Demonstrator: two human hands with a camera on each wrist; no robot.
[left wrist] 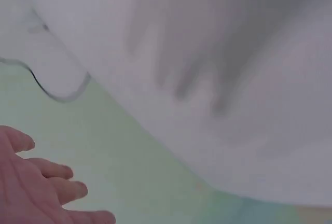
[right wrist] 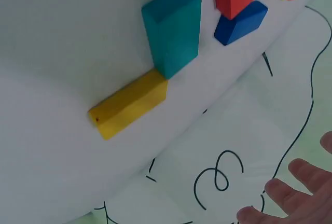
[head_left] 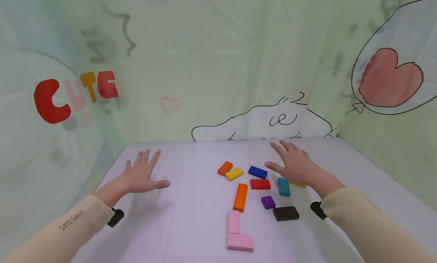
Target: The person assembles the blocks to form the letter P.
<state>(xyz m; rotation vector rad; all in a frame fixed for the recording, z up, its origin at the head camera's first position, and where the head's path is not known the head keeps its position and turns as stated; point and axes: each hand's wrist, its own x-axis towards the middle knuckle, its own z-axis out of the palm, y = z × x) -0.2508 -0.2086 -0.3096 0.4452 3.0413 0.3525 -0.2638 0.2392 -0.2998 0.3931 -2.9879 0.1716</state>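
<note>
My left hand (head_left: 138,176) hovers with fingers spread over the left side of the white table, holding nothing; its shadow falls below it in the left wrist view. Fingers spread too, my right hand (head_left: 294,164) is raised over the right part of the block group. Beneath it lie a teal block (right wrist: 174,32) and a yellow block (right wrist: 129,103), whose ends meet; in the head view the hand partly hides this yellow one. Just left of the right hand are a blue block (head_left: 258,172) and a red block (head_left: 260,184).
An orange block (head_left: 225,168) touches another yellow block (head_left: 234,174). Nearer are a long orange block (head_left: 240,197), a purple block (head_left: 268,202), a dark brown block (head_left: 286,213) and two pink blocks (head_left: 240,242) forming an L. Printed curtains (head_left: 218,66) stand behind the table (head_left: 191,202).
</note>
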